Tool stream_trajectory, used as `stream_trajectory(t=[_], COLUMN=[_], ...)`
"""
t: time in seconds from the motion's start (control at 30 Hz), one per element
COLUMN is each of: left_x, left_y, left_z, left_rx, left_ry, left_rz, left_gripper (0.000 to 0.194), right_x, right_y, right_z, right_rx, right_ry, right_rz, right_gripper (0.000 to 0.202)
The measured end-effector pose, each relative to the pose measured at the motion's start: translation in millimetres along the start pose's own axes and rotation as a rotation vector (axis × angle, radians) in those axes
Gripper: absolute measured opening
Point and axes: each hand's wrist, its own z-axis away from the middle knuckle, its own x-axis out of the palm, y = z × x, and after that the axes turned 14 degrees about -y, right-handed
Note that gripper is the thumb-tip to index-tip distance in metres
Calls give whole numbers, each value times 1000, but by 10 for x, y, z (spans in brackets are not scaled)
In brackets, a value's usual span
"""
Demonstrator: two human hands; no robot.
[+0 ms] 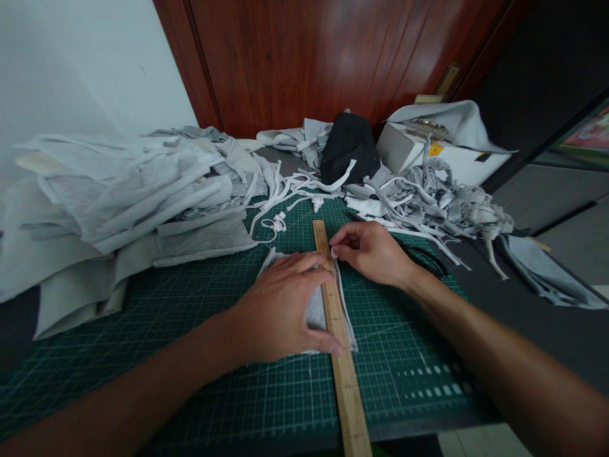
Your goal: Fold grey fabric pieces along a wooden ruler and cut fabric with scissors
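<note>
A small grey fabric piece [314, 311] lies on the green cutting mat [390, 330], partly hidden under my left hand. Along its right side runs a wooden ruler [339, 324], reaching past the mat's near edge. My left hand [280, 304] rests with fingers spread over the fabric, its fingertips and thumb on the ruler. At the fabric's far right corner, my right hand [368, 251] has thumb and index finger pinched on the fabric edge, just right of the ruler. Beneath my right wrist shows a black loop [435, 261], perhaps a scissors handle.
Stacked grey fabric pieces [143, 190] cover the left. Fabric strips [290, 187] trail across the back, near a black cloth bundle [351, 149]. Knotted grey strips [457, 203] pile up before a white box [409, 149] at the back right. Folded fabric [547, 270] lies far right.
</note>
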Motion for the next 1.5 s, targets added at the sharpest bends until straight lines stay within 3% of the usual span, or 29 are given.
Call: stream_trajectory(t=[0.1, 0.37, 0.6, 0.83, 0.97, 1.1, 1.33, 1.5], left_x=[-5, -3, 3, 18, 15, 10, 3, -2], left_y=[8, 15, -4, -12, -8, 0, 12, 22], left_z=[8, 5, -22, -8, -16, -19, -11, -21], left_rx=[-13, -9, 3, -4, -3, 6, -14, -26], left_ry=[-14, -16, -16, -9, -10, -3, -15, -22], left_rz=[-1, 0, -23, -28, -40, -42, -34, -42], left_gripper=[83, 81, 86, 87, 82, 89, 86, 83], right_x=[-22, -27, 13, -56, 10, -3, -48, 53], right_y=[-28, -122, -67, -146, -183, -205, -297, -234], right_z=[34, 73, -1, 84, 74, 58, 205, 159], right_rx=[3, 43, 59, 105, 137, 163, 185, 184], right_ry=[-103, -171, 66, -223, -106, 31, -188, -126], right_rz=[6, 71, 83, -17, 33, 26, -70, -22], right_gripper=[10, 12, 12, 10, 17, 26, 25, 26])
